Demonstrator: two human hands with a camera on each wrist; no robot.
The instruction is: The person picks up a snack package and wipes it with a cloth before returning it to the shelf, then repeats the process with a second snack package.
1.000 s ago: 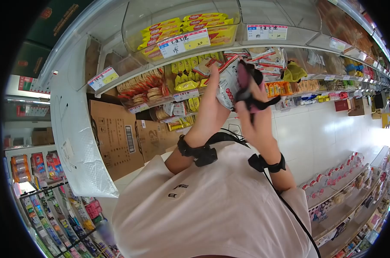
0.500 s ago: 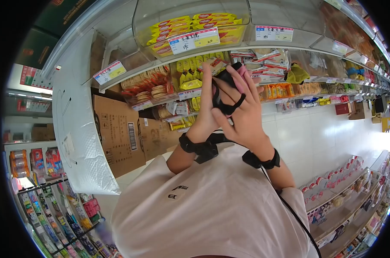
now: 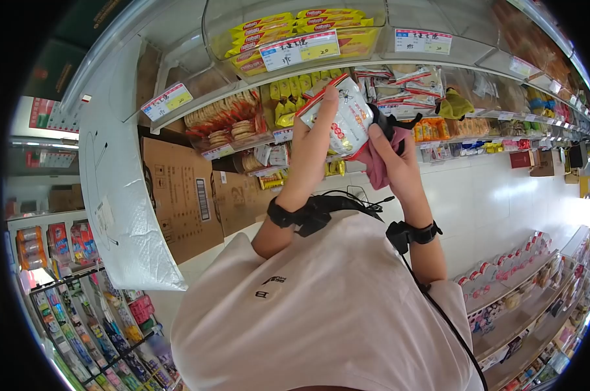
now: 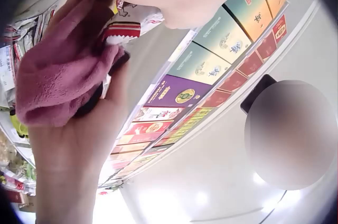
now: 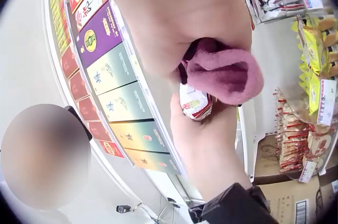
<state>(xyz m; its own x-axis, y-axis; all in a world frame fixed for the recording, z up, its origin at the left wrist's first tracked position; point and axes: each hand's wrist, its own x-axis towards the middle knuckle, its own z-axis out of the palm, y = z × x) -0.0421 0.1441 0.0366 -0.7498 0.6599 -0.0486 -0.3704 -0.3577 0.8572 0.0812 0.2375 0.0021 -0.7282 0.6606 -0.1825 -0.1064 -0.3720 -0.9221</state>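
Observation:
In the head view a white packet with red edges (image 3: 350, 124) is held up between both hands, in front of the shelf bins. My left hand (image 3: 314, 146) grips its left side, thumb lying over the front. At its right edge my right hand (image 3: 401, 163) holds a pink cloth (image 3: 375, 166) with a black strap against the packet. From the left wrist, the pink cloth (image 4: 58, 81) covers much of the right hand (image 4: 84, 129). The right wrist view shows the cloth (image 5: 227, 76) hanging beside the packet's end (image 5: 194, 101).
Clear bins hold yellow wafer packs (image 3: 262, 42) above, and round crackers (image 3: 226, 120) and white-and-red packets (image 3: 406, 88) below. Cardboard boxes (image 3: 178, 195) stand under the shelf at left. A yellow-green cloth (image 3: 454, 104) hangs at the shelf edge. Lower shelving (image 3: 503, 313) stands at right.
The hands, close together half a second ago, have moved apart around the packet, whose printed front is in view again. The pink cloth has come lower, to the packet's right side.

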